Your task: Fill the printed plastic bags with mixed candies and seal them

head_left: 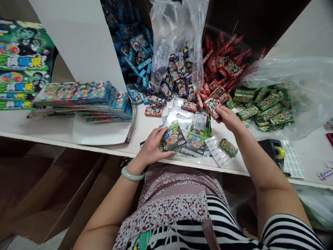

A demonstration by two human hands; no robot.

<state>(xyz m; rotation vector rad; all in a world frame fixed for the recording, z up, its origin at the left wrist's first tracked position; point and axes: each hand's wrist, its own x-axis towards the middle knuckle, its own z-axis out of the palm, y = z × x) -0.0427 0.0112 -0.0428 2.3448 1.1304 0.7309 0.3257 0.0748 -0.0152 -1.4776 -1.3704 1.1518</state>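
Note:
My left hand has its thumb and fingers around a black-and-green printed candy pouch near the table's front edge. My right hand pinches a small red candy box at the edge of the red pile. Between the hands lie more flat printed pouches in clear plastic. Another red box rests on the plastic just above them. A green candy box sits on a white label sheet below my right hand.
Piles of blue boxes, purple boxes, red boxes and green boxes line the back, partly under clear plastic bags. Stacked box rows stand left. A tape dispenser is right, near the table edge.

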